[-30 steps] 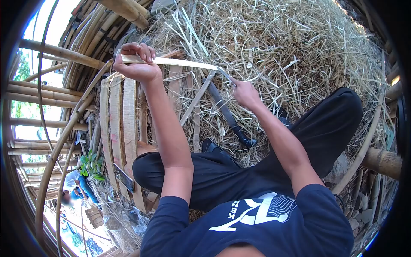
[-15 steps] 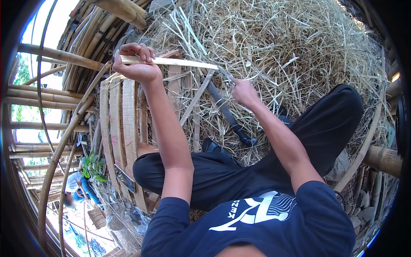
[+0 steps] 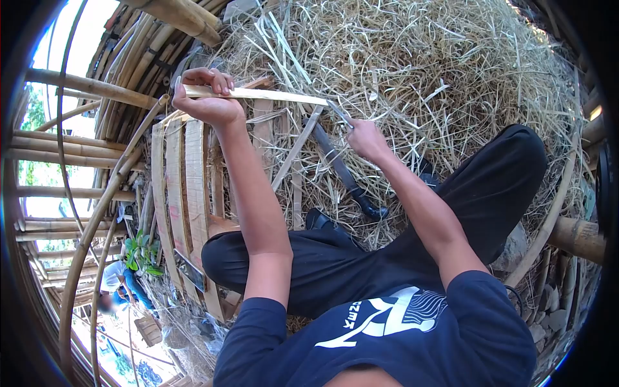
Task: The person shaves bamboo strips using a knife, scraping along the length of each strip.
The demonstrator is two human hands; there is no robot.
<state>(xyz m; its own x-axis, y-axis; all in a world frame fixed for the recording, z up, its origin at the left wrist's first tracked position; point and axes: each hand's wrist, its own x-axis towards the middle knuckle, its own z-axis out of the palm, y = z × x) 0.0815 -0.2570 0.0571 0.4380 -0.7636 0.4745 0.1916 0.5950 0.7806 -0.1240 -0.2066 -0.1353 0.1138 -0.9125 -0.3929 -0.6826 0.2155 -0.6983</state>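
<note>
A pale bamboo strip [image 3: 277,95] reaches across from left to right at the top of the head view. My left hand [image 3: 209,97] is closed around its left end, palm turned up. At the strip's right end, the blade of a small knife [image 3: 339,112] touches or nearly touches the tip. My right hand [image 3: 367,139] grips this knife, its handle mostly hidden in the fist. Below the strip, a long dark blade with a curved black handle [image 3: 345,174] lies on the shavings.
A heap of bamboo shavings [image 3: 412,58] covers the ground ahead. Wooden slats [image 3: 196,174] stand at the left, with a phone-like dark object [image 3: 189,269] on them. Bamboo poles [image 3: 84,87] form a frame at the left; beyond it another person [image 3: 119,284] bends down.
Almost nothing differs. Both hands, the strip and the knife stay in nearly the same place, and the view has shifted very slightly.
</note>
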